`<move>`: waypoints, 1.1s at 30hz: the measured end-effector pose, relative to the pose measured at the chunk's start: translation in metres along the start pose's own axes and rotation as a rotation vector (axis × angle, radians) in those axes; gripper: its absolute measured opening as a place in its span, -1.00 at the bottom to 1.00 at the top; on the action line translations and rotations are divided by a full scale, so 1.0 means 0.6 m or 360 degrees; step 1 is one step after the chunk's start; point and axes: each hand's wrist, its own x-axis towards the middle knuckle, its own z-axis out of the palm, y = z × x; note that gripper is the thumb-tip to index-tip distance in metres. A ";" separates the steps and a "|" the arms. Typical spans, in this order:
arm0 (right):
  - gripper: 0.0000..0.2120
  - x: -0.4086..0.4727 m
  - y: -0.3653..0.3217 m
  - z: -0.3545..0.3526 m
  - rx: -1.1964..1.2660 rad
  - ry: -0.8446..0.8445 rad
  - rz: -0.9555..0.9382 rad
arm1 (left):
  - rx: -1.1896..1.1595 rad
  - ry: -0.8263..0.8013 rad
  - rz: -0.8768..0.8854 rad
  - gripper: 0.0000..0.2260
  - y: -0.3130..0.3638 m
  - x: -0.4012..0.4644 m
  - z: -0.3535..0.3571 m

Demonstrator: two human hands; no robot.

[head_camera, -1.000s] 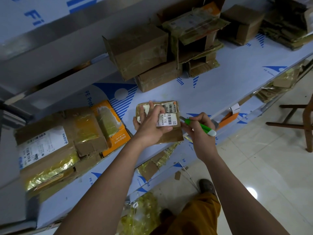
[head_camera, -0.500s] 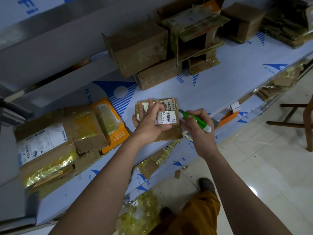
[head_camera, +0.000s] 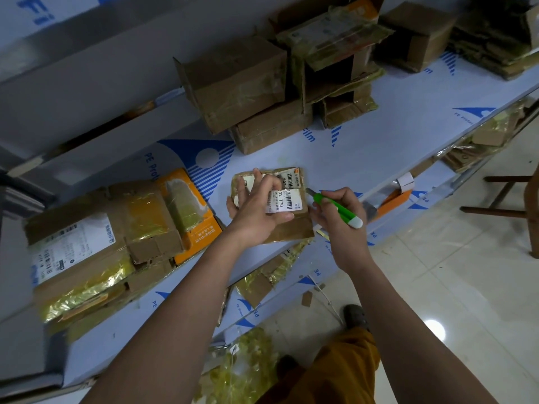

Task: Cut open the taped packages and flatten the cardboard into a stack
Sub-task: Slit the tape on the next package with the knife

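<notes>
A small flat taped package (head_camera: 291, 225) with white barcode labels lies on the table (head_camera: 364, 147) near its front edge. My left hand (head_camera: 256, 208) holds it down, fingers curled over its left side and thumb along its lower face. My right hand (head_camera: 338, 214) grips a green and white utility knife (head_camera: 338, 209), its tip at the package's right edge. A stack of flattened cardboard (head_camera: 96, 249) with yellowish tape and an orange box lies at the left.
Several brown taped boxes (head_camera: 242, 83) are piled at the back of the table, more cardboard (head_camera: 495, 33) at the far right. An orange tool (head_camera: 390, 199) rests at the table's edge. Tape scraps (head_camera: 242, 371) lie on a lower shelf and the floor. A wooden stool (head_camera: 522, 196) stands right.
My right hand has brought the knife tip slightly closer to the package's right edge. My left hand keeps its hold on the package.
</notes>
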 end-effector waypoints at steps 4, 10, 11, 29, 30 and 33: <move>-0.91 -0.002 0.001 -0.001 0.0042 0.0017 -0.0015 | -0.0002 -0.0004 0.0003 -0.69 0.000 0.000 0.000; -0.90 -0.004 0.003 0.002 0.0060 0.0026 -0.0004 | -0.0007 0.0000 0.0010 -0.69 -0.004 0.000 0.001; -0.91 -0.003 0.004 0.000 0.0016 0.0000 -0.0018 | -0.0007 0.0002 0.0011 -0.69 -0.004 0.000 0.001; -0.74 -0.009 0.005 -0.027 0.0273 0.0003 0.0104 | -0.0001 -0.0002 0.0001 -0.70 -0.004 -0.001 0.000; -0.73 -0.008 -0.002 -0.026 0.0344 0.0021 0.0107 | -0.0001 0.0003 -0.0002 -0.69 -0.003 -0.001 0.000; -0.81 0.002 -0.009 -0.014 0.0245 0.0014 0.0049 | -0.0001 0.0016 -0.0006 -0.68 -0.002 -0.002 0.001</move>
